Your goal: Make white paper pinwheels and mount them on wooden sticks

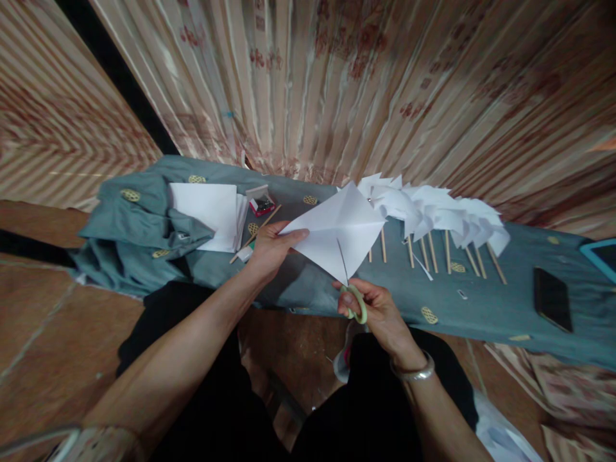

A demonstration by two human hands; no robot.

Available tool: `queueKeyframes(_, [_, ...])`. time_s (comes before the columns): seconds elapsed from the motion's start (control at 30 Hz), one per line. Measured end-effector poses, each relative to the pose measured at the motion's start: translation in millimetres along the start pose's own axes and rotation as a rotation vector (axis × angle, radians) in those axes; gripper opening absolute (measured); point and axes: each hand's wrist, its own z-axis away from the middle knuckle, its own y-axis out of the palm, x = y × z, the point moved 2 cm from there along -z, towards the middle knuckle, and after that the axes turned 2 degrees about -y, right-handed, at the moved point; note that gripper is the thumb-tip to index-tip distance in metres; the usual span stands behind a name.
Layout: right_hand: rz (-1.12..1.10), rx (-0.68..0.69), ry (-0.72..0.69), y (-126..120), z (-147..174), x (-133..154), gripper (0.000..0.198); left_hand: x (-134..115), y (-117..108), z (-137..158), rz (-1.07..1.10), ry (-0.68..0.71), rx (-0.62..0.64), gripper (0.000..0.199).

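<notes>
The left hand point(274, 247) pinches the creased white paper square point(332, 224) at its nine o'clock corner, above the worktop point(327, 298); the right hand point(375, 308) is closed around the handles of the green-handled scissors point(360, 305), whose blade lies in from the six o'clock corner, pointing towards twelve. Held at one corner only, the sheet could flex and let the cut stray off the crease; too long a stroke could slice through its centre. At three o'clock, crowded paper pinwheels point(433, 212) might get knocked or snag its edge.
</notes>
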Motion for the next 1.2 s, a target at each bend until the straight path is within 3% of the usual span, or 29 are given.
queueKeyframes(0.63, [0.057, 0.041, 0.002, 0.0, 2.4, 1.6, 0.047, 0.2, -0.4, -1.6, 0.008, 0.006, -0.015, 0.034])
queueKeyframes(0.83, [0.010, 0.052, 0.028, -0.1, 4.3, 2.5, 0.049, -2.6, -3.5, -5.3, 0.032, 0.063, -0.023, 0.035])
queueKeyframes(1.2, [0.058, 0.163, 0.033, -30.1, 15.1, 11.6, 0.053, -17.0, -14.8, -10.6, 0.066, 0.084, -0.112, 0.044])
